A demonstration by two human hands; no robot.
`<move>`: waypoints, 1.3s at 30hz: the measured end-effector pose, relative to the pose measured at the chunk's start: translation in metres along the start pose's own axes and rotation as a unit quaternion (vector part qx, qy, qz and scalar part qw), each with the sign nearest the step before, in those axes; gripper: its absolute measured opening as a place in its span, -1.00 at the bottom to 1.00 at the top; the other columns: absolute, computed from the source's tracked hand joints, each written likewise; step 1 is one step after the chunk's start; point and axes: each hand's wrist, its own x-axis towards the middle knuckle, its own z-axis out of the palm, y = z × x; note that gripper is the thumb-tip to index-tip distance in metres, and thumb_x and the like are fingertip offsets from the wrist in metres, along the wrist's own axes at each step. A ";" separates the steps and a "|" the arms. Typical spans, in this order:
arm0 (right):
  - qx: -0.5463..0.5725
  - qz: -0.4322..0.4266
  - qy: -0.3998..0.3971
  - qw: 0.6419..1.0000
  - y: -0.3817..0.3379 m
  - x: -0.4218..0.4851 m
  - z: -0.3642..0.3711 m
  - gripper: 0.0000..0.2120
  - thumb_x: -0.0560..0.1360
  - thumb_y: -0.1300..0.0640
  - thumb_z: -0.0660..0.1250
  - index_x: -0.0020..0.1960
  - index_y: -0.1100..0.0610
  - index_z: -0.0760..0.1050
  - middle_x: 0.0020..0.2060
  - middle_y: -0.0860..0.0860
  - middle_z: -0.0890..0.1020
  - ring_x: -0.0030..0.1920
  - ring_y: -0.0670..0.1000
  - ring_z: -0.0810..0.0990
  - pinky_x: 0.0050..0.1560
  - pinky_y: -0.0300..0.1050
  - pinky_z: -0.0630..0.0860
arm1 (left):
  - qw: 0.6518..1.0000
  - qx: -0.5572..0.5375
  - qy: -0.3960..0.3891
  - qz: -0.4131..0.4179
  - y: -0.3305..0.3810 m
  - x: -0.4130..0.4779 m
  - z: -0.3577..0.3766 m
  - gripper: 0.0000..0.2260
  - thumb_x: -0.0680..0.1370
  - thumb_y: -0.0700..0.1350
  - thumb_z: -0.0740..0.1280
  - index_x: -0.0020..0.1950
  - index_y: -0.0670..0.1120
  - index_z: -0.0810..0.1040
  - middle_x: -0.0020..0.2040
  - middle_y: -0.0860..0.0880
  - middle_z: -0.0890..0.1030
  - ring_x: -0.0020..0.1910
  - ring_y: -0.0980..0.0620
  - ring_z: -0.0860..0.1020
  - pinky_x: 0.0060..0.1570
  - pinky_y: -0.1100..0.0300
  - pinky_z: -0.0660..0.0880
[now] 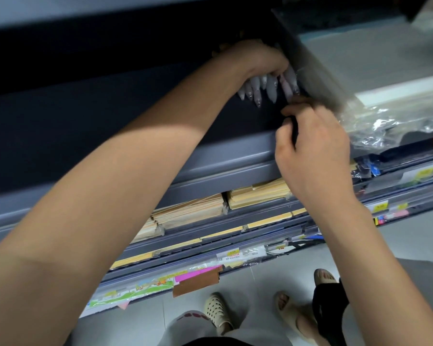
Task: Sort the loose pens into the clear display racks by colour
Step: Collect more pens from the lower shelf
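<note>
While the left hand (pixel 256 59) clamps a fan of pale pens (pixel 268 87), tips pointing down below its fingers, the right hand (pixel 313 143) pinches one dark pen (pixel 294 129) upright.

Tilted clear rack (pixel 318 68) crowds pens (pixel 270 87); left side open.

The left arm runs bare from the lower left of the frame diagonally up to the upper middle, fully stretched. The left hand (pixel 256 59) is bent at the wrist, back upward, fingers (pixel 276 72) curled down in a closed grip. The right forearm rises from the lower right edge. The right hand (pixel 315 146) sits just below the left, right of centre, back toward the camera, fingers (pixel 289 112) bent inward and pinched together.
</note>
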 end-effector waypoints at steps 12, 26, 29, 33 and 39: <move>-0.007 0.047 -0.005 0.999 -0.014 0.007 -0.004 -0.74 0.56 0.11 0.19 0.17 0.19 0.52 0.01 0.21 0.55 0.03 0.23 0.48 0.01 -0.01 0.32 | 0.991 -0.119 0.003 0.059 -0.037 -0.008 -0.015 -0.80 0.65 -0.12 0.24 -0.15 0.10 0.41 -0.04 -0.04 0.64 -0.20 0.12 0.56 -0.09 0.28 0.57; -0.107 0.042 -0.024 0.993 -0.026 0.036 0.004 -0.70 0.54 0.10 0.16 0.10 0.21 0.58 0.18 0.17 0.55 0.21 0.21 0.48 0.09 -0.07 0.35 | 0.997 0.049 -0.054 -0.022 -0.012 -0.014 -0.020 -0.72 0.54 -0.17 0.23 -0.35 -0.24 0.47 -0.45 -0.21 0.50 -0.55 -0.07 0.46 -0.61 0.26 0.40; -0.095 0.068 -0.004 0.993 -0.029 0.042 0.008 -0.66 0.61 0.00 0.16 0.06 0.21 0.59 0.09 0.24 0.59 0.01 0.29 0.59 -0.17 -0.08 0.35 | 0.994 0.075 -0.066 -0.040 -0.007 -0.013 -0.015 -0.67 0.58 -0.11 0.25 -0.32 -0.28 0.45 -0.39 -0.22 0.50 -0.45 -0.14 0.48 -0.35 0.07 0.52; -0.129 0.077 0.000 0.989 -0.027 0.051 0.015 -0.65 0.60 -0.06 0.17 0.03 0.20 0.58 -0.04 0.23 0.65 -0.01 0.30 0.63 -0.22 -0.07 0.32 | 0.993 0.099 -0.036 -0.051 -0.004 -0.012 -0.014 -0.57 0.62 0.04 0.25 -0.29 -0.28 0.47 -0.60 -0.17 0.52 -0.36 -0.14 0.50 -0.17 0.07 0.48; -0.140 0.064 0.024 0.988 -0.025 0.048 0.019 -0.70 0.55 -0.02 0.25 -0.06 0.20 0.60 -0.17 0.22 0.66 -0.12 0.30 0.65 -0.28 -0.10 0.27 | 0.996 0.067 0.004 -0.061 -0.015 -0.008 -0.012 -0.64 0.66 -0.04 0.20 0.25 -0.33 0.48 -0.34 -0.24 0.67 -0.20 -0.13 0.61 -0.31 0.27 0.48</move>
